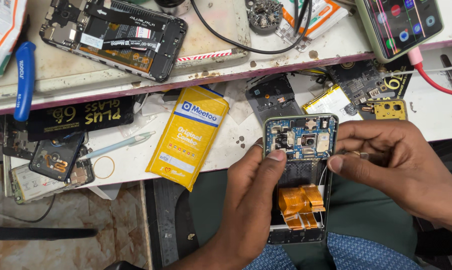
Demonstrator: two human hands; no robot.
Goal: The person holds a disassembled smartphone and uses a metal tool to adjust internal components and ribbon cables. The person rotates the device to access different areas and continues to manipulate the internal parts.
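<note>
left hand [251, 200] clamps opened phone [300, 175]; right hand [401, 165] pinches small tool [362, 155]; a slip could tear the orange flex cable [301, 202].

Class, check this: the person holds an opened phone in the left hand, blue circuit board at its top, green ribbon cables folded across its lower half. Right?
Not quite. The head view shows the ribbon cables are orange, not green. The left hand does hold the opened phone, its blue circuit board at the top.
</note>
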